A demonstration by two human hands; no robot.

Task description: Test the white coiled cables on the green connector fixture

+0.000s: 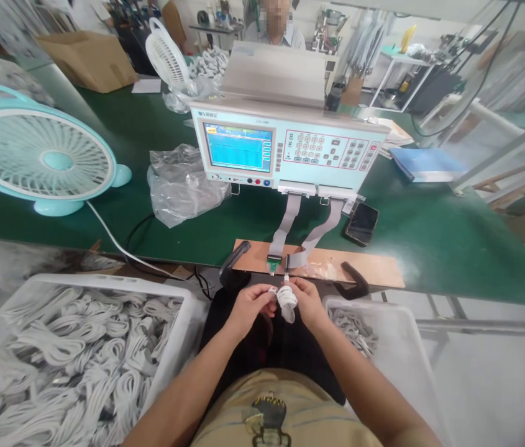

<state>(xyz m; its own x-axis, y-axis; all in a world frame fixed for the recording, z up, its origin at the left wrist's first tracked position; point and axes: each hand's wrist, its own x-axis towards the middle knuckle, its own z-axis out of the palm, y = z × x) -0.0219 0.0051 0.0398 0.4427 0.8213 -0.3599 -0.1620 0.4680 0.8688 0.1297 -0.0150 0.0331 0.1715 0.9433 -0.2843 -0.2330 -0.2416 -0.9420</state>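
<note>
A coiled white cable (pixel 287 299) hangs between my two hands, just in front of the table edge. My left hand (pixel 258 304) pinches a white cable end beside the coil. Fingers of my right hand (pixel 306 299) are closed on the coil's other side, near a white plug that points up at the right ribbon connector (pixel 287 262). Left of it, a small green board (pixel 272 267) sits at the end of the other ribbon. Both grey ribbons run up to the tester (pixel 290 146), whose blue screen is lit.
A bin of bundled cables (pixel 187 310) stands at left, a second bin (pixel 411 329) at right. Two black clamps (pixel 234 264) hold a wooden strip (pixel 374 268). A fan (pixel 41 155), plastic bag (pixel 182 186) and phone (pixel 361 223) lie around the tester. A person sits behind it.
</note>
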